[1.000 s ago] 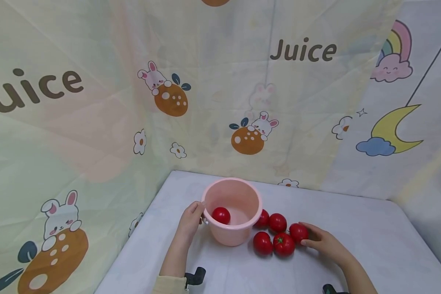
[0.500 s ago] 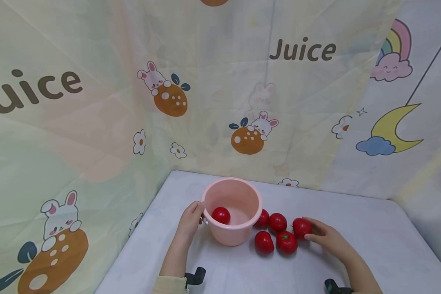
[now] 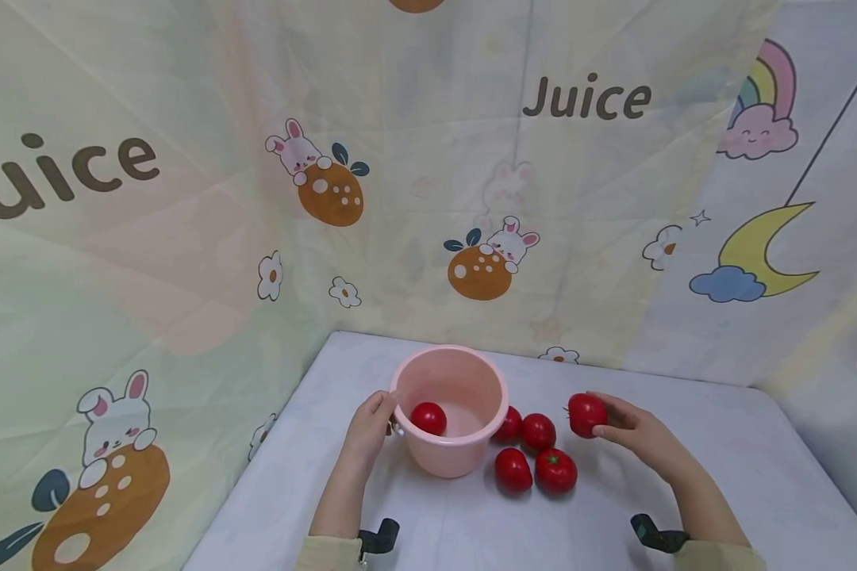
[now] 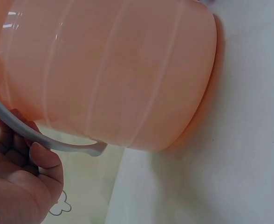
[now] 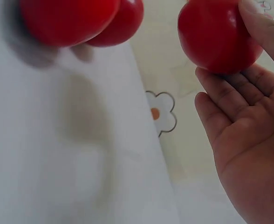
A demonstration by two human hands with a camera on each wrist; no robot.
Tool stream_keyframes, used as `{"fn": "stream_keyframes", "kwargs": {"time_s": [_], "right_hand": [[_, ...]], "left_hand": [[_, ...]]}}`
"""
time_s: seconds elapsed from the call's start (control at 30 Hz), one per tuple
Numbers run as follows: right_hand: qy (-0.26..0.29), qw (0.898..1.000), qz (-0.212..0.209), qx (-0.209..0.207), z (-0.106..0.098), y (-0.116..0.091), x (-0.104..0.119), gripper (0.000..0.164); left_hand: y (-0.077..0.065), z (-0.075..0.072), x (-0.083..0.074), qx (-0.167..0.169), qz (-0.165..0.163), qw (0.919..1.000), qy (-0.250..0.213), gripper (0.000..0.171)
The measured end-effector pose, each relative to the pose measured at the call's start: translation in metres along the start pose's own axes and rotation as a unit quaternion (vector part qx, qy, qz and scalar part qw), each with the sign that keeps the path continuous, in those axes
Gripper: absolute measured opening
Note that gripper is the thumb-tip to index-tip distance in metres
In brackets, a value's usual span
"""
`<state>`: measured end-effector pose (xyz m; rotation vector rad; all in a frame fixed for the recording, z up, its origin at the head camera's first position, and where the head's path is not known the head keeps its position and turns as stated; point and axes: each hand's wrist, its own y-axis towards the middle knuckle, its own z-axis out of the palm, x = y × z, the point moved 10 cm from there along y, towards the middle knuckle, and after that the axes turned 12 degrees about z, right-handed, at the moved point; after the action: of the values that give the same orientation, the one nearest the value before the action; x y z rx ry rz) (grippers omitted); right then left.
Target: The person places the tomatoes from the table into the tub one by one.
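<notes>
A pink bucket point(image 3: 448, 461) stands upright on the white table, with one tomato point(image 3: 428, 419) inside it. My left hand point(image 3: 368, 426) grips the bucket's left side at the rim; in the left wrist view its fingers curl round the grey handle point(image 4: 58, 143). Between thumb and fingers, my right hand point(image 3: 636, 432) holds a tomato point(image 3: 587, 415) raised above the table. The right wrist view shows this tomato point(image 5: 218, 35) between the thumb and the fingertips. Several more tomatoes lie just right of the bucket, among them one with a green stem end point(image 3: 555, 472).
The white table point(image 3: 486, 531) runs back to a printed cloth backdrop point(image 3: 400, 301) with rabbits and fruit. The loose tomatoes sit close together between the bucket and my right hand. Black straps point(image 3: 380, 537) are on both wrists.
My right hand has drawn a tomato away from the others and lifted it up. The two front tomatoes shifted slightly right. My left hand and the bucket stay in place.
</notes>
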<state>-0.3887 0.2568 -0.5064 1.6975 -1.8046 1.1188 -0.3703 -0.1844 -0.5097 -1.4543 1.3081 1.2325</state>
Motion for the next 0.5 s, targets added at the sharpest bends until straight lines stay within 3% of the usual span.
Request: {"fn": "stream_keyframes", "kwargs": {"time_s": [0.2,0.5], "right_hand": [[0.004,0.999,-0.041,0.003,-0.008,0.000,0.032,0.072],[0.000,0.998,-0.070,0.001,-0.022,0.001,0.073,0.072]], "left_hand": [[0.000,-0.001,0.000,0.000,-0.001,1.0000,-0.001,0.049],[0.001,0.000,0.000,0.003,0.000,1.0000,0.002,0.054]]}}
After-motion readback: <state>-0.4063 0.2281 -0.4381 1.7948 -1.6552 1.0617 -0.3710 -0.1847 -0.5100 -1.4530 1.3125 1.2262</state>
